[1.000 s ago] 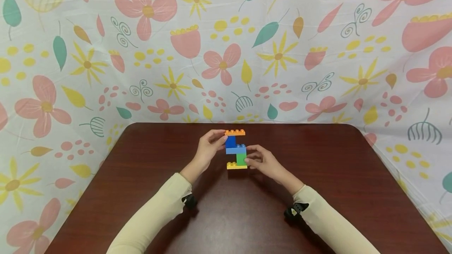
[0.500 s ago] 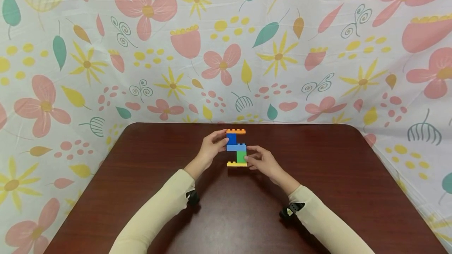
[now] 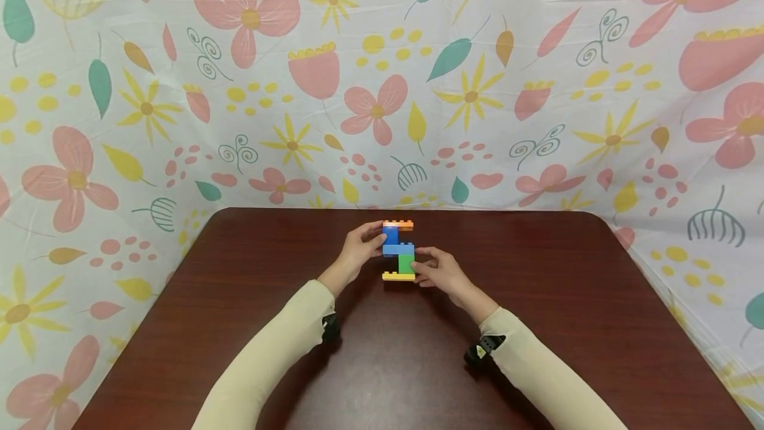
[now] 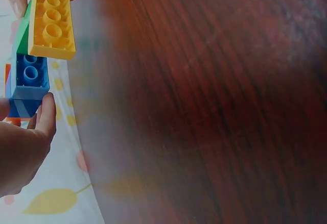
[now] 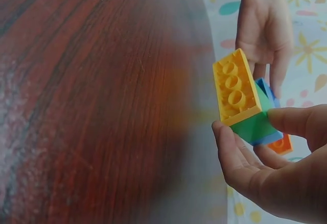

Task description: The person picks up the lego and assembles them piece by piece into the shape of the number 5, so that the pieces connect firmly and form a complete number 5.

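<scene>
An S-shaped stack of toy building bricks is held up off the table between both hands. From the top it runs through an orange brick (image 3: 398, 225), a dark blue brick (image 3: 390, 236), a light blue brick (image 3: 398, 249), a green brick (image 3: 406, 264) and a yellow brick (image 3: 394, 277). My left hand (image 3: 358, 248) pinches the dark blue brick from the left. With thumb and fingers, my right hand (image 3: 444, 272) grips the green brick from the right. Both wrist views show the hollow underside of the yellow brick (image 4: 52, 22), (image 5: 236, 87).
Below the hands lies a dark reddish-brown wooden table (image 3: 382, 363). A white cloth (image 3: 382, 52) with flowers and leaves hangs behind and beside it. Black straps with small devices (image 3: 485, 349) sit on both wrists over pale sleeves.
The brick stack has shifted and tilted very slightly. Both forearms have drawn a little inward, and the hands keep the same holds.
</scene>
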`<state>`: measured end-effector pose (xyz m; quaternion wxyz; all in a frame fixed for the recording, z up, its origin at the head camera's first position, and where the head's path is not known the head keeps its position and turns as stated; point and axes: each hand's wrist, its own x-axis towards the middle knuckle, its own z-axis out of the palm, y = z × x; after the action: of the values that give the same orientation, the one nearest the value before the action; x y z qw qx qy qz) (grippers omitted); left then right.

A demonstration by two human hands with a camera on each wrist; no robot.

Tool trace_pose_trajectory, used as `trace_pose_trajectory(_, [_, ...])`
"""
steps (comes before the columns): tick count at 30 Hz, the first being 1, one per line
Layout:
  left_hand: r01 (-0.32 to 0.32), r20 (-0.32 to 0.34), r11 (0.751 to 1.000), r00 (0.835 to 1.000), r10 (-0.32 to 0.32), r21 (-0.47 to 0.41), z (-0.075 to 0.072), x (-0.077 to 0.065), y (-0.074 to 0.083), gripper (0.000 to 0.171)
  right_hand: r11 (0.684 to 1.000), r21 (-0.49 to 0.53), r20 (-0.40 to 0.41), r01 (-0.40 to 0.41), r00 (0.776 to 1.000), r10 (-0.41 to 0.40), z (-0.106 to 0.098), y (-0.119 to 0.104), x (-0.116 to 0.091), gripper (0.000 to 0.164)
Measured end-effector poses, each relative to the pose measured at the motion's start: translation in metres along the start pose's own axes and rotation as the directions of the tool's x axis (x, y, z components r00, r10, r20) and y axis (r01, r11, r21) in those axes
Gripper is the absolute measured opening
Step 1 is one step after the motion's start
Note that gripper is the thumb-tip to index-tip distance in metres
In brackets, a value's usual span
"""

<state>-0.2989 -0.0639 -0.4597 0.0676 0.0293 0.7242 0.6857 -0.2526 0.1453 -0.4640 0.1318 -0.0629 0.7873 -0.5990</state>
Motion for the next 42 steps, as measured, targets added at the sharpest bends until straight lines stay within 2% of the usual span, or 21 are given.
trace_pose_trajectory(13, [0.087, 0.003, 0.996, 0.996, -0.087, 0.003, 0.003, 0.012, -0.007, 0.042, 0.993, 0.028, -0.025, -0.113, 0.993, 0.113, 0.002, -0.003, 0.005, 0.048])
trace_pose_trajectory(25, [0.140, 0.013, 0.987, 0.990, -0.142, 0.076, 0.002, 0.020, -0.014, 0.043, 0.990, 0.004, -0.048, -0.143, 0.989, 0.143, 0.003, 0.000, 0.013, 0.047])
trace_pose_trajectory(35, [0.164, 0.000, 0.985, 0.987, -0.164, 0.057, 0.002, 0.024, -0.022, 0.044, 0.987, -0.022, -0.065, -0.156, 0.986, 0.155, 0.005, -0.002, 0.018, 0.047])
trace_pose_trajectory(42, [0.166, 0.009, 0.982, 0.986, -0.168, 0.085, 0.005, 0.025, -0.020, 0.043, 0.985, -0.051, -0.079, -0.163, 0.984, 0.159, 0.005, -0.004, 0.018, 0.047])
